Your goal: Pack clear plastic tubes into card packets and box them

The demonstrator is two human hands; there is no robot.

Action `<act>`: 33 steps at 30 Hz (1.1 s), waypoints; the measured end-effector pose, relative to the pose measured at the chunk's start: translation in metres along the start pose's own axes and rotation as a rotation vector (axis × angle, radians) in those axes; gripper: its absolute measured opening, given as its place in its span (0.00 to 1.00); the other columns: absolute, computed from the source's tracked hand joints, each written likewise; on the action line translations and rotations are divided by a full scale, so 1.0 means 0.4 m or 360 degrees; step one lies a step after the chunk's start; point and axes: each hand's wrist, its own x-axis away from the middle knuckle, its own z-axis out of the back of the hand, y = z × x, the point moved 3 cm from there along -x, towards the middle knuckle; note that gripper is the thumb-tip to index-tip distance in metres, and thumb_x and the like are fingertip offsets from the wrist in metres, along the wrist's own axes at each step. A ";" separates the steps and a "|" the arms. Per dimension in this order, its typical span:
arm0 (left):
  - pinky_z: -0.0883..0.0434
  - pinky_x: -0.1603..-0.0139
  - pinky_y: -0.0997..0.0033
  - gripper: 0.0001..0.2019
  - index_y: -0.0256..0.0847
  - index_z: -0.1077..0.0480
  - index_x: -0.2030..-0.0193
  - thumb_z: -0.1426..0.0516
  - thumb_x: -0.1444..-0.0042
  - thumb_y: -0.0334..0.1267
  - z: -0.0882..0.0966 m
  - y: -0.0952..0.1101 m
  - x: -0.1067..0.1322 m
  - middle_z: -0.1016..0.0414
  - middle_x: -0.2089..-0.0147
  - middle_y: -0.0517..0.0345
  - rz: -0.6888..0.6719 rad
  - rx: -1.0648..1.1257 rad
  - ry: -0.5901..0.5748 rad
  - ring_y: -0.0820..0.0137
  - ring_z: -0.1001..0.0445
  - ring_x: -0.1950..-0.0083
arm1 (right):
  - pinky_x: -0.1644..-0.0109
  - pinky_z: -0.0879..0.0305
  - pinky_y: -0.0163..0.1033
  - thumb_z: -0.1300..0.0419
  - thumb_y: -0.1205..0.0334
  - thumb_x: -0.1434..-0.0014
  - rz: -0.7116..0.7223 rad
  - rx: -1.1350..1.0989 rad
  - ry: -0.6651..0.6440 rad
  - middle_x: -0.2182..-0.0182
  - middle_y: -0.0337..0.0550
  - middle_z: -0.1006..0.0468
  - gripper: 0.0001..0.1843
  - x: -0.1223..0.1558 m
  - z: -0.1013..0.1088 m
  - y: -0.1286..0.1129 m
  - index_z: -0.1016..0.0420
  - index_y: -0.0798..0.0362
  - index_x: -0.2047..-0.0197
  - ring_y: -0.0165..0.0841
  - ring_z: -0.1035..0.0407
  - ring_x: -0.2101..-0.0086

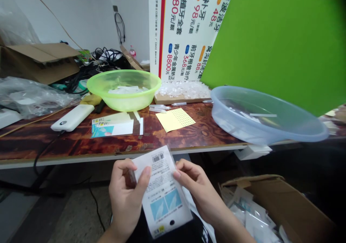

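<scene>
Both my hands hold a white product packet (162,192) below the table's front edge; it has a barcode, printed text and two blue pictures. My left hand (125,196) grips its left side, thumb on the front and fingers curled round a small dark thing I cannot make out. My right hand (196,189) pinches the packet's right edge. On the brown table (81,142) lie a stack of similar packets (116,126) and a yellow sticker sheet (175,119).
A green basin (124,89) with white pieces and a blue basin (266,115) stand on the table. A white power bank (72,117), plastic bags (29,97), cables and a cardboard box (38,61) lie left. An open carton (270,207) of packets sits on the floor at right. A green board (275,37) leans behind.
</scene>
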 end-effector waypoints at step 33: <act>0.37 0.72 0.75 0.13 0.37 0.27 0.72 0.34 0.54 0.45 -0.070 0.055 -0.089 0.29 0.75 0.61 0.1029 0.0153 -0.1293 0.73 0.33 0.75 | 0.73 0.47 0.34 0.43 0.56 0.36 0.0549 0.1202 0.0209 0.79 0.38 0.33 0.18 0.008 -0.006 -0.054 0.32 0.54 0.76 0.28 0.40 0.77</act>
